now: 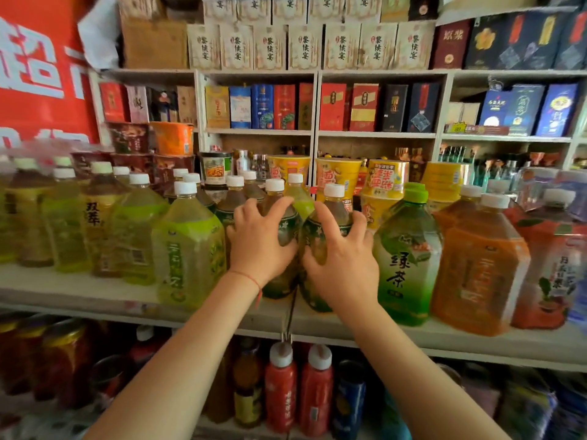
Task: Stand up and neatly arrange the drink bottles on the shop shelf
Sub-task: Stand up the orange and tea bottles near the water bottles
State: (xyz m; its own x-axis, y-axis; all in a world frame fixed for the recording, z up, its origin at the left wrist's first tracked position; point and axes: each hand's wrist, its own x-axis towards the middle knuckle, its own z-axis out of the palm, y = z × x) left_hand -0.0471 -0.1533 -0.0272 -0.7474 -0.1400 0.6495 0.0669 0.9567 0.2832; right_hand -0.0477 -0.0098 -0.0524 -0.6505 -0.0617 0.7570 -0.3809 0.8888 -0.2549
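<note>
Bottles: my left hand (pixel 259 246) and right hand (pixel 341 262) each curl round a dark tea bottle (pixel 287 230), mid-shelf (pixel 79 293), touching. I should square both upright, labels near, flush with neighbours.

A long white shop shelf (pixel 79 293) holds a row of big plastic drink bottles (pixel 187 246), yellow-green, dark green and orange, standing upright side by side.

Above the fingers, white shelving (pixel 317 100) holds boxed goods (pixel 336 106) in rows — cream cartons (pixel 305 46) stacked higher. Far left of them hangs a red banner (pixel 38 65) — even, bright light.
</note>
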